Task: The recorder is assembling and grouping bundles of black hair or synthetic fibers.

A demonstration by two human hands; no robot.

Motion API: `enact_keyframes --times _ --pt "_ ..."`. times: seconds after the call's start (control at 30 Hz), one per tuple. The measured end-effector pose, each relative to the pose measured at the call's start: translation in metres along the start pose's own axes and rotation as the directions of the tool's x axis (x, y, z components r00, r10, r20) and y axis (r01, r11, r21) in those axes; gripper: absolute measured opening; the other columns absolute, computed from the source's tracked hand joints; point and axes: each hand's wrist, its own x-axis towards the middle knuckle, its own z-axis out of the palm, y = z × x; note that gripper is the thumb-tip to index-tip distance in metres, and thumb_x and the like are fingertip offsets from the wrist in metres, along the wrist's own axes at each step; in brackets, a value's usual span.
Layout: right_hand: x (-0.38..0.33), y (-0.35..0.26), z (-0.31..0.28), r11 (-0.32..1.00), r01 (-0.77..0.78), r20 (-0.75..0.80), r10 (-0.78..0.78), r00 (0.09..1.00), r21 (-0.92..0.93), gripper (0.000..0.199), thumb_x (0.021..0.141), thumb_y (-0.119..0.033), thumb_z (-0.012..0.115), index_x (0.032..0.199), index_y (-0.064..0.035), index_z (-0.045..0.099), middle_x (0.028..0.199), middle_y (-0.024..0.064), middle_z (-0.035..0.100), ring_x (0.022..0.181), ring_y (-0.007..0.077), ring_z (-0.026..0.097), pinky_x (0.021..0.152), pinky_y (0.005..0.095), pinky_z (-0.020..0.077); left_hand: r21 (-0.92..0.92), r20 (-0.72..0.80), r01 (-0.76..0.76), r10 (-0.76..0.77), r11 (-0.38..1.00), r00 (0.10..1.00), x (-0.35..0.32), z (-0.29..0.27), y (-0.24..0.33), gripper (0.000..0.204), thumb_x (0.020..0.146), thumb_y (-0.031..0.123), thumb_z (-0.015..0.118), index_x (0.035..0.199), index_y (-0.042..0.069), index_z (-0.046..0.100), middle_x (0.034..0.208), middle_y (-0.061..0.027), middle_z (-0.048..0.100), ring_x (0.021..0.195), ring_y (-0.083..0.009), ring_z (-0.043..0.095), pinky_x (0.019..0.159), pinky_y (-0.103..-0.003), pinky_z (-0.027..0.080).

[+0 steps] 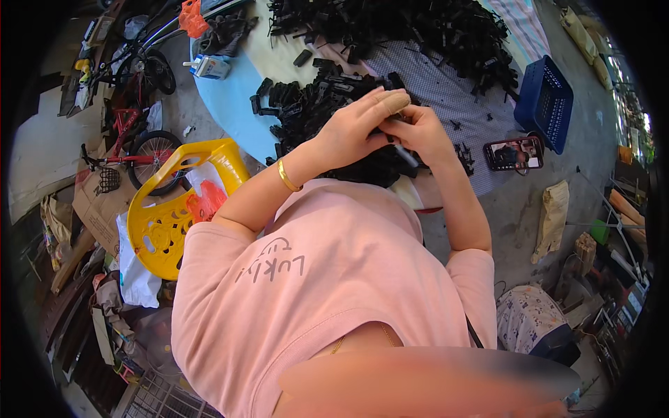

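Note:
Both of my hands meet over the near side of a table, above a heap of small black plastic parts [313,90]. My left hand [359,125] reaches in with its fingers bent together, a tan cover on one fingertip. Against it, my right hand [424,136] pinches with thumb and forefinger. Between them is a small black plastic piece, mostly hidden by the fingers, so its exact shape cannot be made out. More black parts lie under and in front of the hands, close to my shirt.
A larger black heap [418,28] covers the table's far side. To the right are a phone [513,153] and a blue plastic basket [547,104]. A drink carton [210,67] stands at the left edge. Beside me is a yellow chair [164,240] with a red bag [207,202]; bicycles stand beyond.

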Motion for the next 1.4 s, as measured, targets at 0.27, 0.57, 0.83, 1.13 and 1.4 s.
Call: enact_keyframes --times 0.27,0.57,0.83,1.13,1.4 --pt "-0.022 -0.007 0.02 0.942 0.334 -0.089 -0.334 0.938 -0.012 0.02 0.09 -0.016 0.051 0.1 -0.0002 0.058 0.064 -0.0047 0.047 0.051 -0.0001 0.034 0.044 0.0138 0.0254 -0.776 -0.015 0.283 -0.465 0.564 0.885 -0.005 -0.007 0.003 0.039 0.075 -0.008 0.063 0.109 0.0 0.046 0.109 -0.0124 0.055 0.101 -0.018 0.054 0.083 -0.028 0.049" --pt "-0.025 -0.018 0.022 0.889 0.339 -0.006 -0.358 0.934 -0.307 0.016 0.087 -0.01 0.052 0.091 0.0019 0.061 0.063 -0.0012 0.053 0.057 0.0037 0.047 0.05 0.0174 0.0368 -0.513 0.055 0.453 -0.499 0.729 0.865 -0.014 -0.007 0.011 0.041 0.077 -0.004 0.062 0.116 -0.002 0.049 0.109 -0.0086 0.056 0.096 -0.0123 0.055 0.084 -0.025 0.048" --pt "-0.033 -0.017 0.028 0.865 0.36 -0.003 -0.385 0.923 -0.349 0.014 0.087 -0.009 0.051 0.087 0.0005 0.061 0.06 -0.0034 0.05 0.054 0.0025 0.043 0.048 0.0171 0.0326 -0.608 0.065 0.417 -0.481 0.676 0.874 -0.016 -0.013 0.019 0.034 0.079 -0.006 0.059 0.112 -0.002 0.051 0.105 -0.007 0.058 0.093 -0.0114 0.056 0.083 -0.025 0.047" --pt "-0.025 0.0 0.033 0.921 0.314 -0.108 -0.345 0.932 -0.23 0.015 0.088 -0.012 0.053 0.088 0.0013 0.061 0.06 -0.0044 0.049 0.053 0.0014 0.041 0.046 0.0163 0.0306 -0.477 -0.127 0.372 -0.481 0.797 0.867 -0.021 -0.003 0.021 0.017 0.078 -0.009 0.059 0.093 -0.003 0.058 0.096 -0.006 0.061 0.087 -0.0101 0.057 0.079 -0.022 0.047" --pt "-0.025 -0.003 0.018 0.932 0.361 -0.17 -0.35 0.921 0.039 0.017 0.086 -0.01 0.057 0.097 0.0015 0.059 0.065 -0.0051 0.049 0.053 -0.0001 0.039 0.047 0.0141 0.0303 -0.576 -0.077 0.455 -0.599 0.679 0.797 -0.013 -0.006 0.018 0.046 0.075 -0.005 0.063 0.117 0.002 0.045 0.094 -0.0081 0.062 0.086 -0.0121 0.06 0.076 -0.024 0.049"
